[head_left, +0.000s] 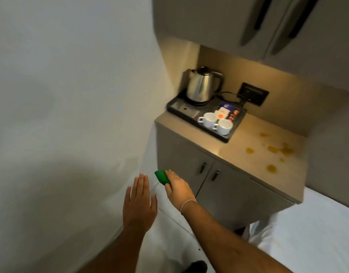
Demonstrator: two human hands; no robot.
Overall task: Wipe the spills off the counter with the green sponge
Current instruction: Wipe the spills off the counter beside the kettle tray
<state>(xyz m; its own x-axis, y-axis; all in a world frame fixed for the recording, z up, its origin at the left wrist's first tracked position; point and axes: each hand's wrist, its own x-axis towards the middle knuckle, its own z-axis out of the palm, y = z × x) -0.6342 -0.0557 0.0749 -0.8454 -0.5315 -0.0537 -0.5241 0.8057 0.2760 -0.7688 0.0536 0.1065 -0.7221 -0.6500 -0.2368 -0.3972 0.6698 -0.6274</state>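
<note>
My right hand [176, 187] grips the green sponge [161, 176] low in front of the cabinet doors, well below and left of the counter top. Part of the sponge is hidden under my fingers. My left hand [139, 201] hangs flat and open beside it, fingers together and pointing up, holding nothing. The beige counter [248, 133] carries several orange-yellow spills [272, 149] on its right half, up to the right of both hands.
A black tray [176, 109] on the counter's left half holds a steel kettle [202, 86], two white cups [216, 123] and sachets. A wall socket [252, 94] sits behind. Cabinet doors with dark handles [209, 171] are below, wall cupboards above. White wall on the left.
</note>
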